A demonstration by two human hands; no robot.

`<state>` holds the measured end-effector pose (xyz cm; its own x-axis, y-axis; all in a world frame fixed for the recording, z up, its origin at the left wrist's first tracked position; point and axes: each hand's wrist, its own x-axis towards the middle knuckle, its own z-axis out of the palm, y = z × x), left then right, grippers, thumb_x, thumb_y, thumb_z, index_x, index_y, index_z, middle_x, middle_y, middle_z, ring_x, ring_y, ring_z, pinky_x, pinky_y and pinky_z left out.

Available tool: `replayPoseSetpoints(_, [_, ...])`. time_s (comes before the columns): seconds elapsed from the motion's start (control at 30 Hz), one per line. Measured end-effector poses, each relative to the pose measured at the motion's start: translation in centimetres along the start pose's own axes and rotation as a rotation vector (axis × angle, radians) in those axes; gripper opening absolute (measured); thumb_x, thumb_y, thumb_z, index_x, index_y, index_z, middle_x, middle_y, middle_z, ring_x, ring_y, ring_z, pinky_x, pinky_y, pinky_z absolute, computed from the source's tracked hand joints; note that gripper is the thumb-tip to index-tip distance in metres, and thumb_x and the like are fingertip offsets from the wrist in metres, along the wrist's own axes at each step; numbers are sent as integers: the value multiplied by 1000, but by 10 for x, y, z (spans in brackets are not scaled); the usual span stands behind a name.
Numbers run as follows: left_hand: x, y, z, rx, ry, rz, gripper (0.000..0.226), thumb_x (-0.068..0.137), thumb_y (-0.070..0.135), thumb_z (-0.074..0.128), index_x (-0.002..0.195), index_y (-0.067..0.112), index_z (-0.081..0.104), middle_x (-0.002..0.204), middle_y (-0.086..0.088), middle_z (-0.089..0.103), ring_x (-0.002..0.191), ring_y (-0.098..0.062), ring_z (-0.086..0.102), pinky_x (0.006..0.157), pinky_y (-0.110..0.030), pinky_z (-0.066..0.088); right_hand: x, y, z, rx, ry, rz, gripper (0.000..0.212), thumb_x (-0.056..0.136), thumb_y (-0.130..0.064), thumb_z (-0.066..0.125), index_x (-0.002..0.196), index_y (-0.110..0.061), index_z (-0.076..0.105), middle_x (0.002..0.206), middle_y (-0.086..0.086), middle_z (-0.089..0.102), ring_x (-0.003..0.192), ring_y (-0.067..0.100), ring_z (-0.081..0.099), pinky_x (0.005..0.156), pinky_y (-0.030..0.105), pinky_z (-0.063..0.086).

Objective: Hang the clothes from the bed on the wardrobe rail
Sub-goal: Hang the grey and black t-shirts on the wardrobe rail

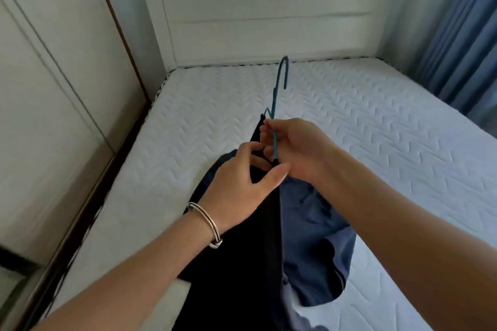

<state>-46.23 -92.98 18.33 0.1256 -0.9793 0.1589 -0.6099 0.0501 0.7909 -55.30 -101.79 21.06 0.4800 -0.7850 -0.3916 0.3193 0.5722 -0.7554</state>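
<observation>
A blue hanger (pixel 274 105) is held over the bed (pixel 376 129), seen nearly edge-on. Its hook is up and turned away, toward the headboard (pixel 269 16), and its wire runs back down to the hands. The right hand (pixel 298 150) is closed on that wire, fingers curled round it and fingertips pinching near the top. The left hand (pixel 242 183) is just beside and below it, with thumb and fingers pinched on the dark garment (pixel 242 263) where cloth meets the hanger's lower end. The dark garment is draped down from there toward the person. A blue garment (pixel 317 223) is left lying on the mattress, partly under the dark one.

The wardrobe (pixel 53 62) is at the person's left, nearer the left hand. The rail is not in view. Step judged: the garment is being fitted onto the hanger, not yet hung. A turn left is likely needed, with the hook brought round to face the wardrobe.
</observation>
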Motion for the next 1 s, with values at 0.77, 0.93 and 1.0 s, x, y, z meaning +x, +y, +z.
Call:
replayPoseSetpoints(0.77, [-342, 224, -389, 754, 1062, -18, 24, 92, 17, 49, 106, 11, 69, 104, -7, 71, 83, -20, 58, 64, 1, 34, -325, -70, 351, -1256, -633, -1356, 26, 93, -29, 49, 118, -23, 53, 107, -2, 56, 96, 16, 54, 79, 23, 36])
replayPoseSetpoints(0.93, [-447, 193, -441, 764, 1119, -112, 24, 92, 17, 50, 107, 13, 68, 101, -2, 70, 89, -25, 62, 71, -8, 40, -367, 7, 432, -1294, -810, -1295, 23, 92, -34, 48, 103, -23, 64, 66, -5, 61, 44, 1, 49, 45, 4, 36])
replayPoseSetpoints(1.0, [-484, 177, -464, 730, 1086, -161, 23, 92, 19, 51, 108, 14, 66, 101, -1, 68, 88, -14, 59, 73, -3, 38, -378, 42, 458, -1257, -821, -1285, 24, 92, -33, 49, 100, -20, 68, 59, -5, 55, 46, 2, 46, 44, 2, 33])
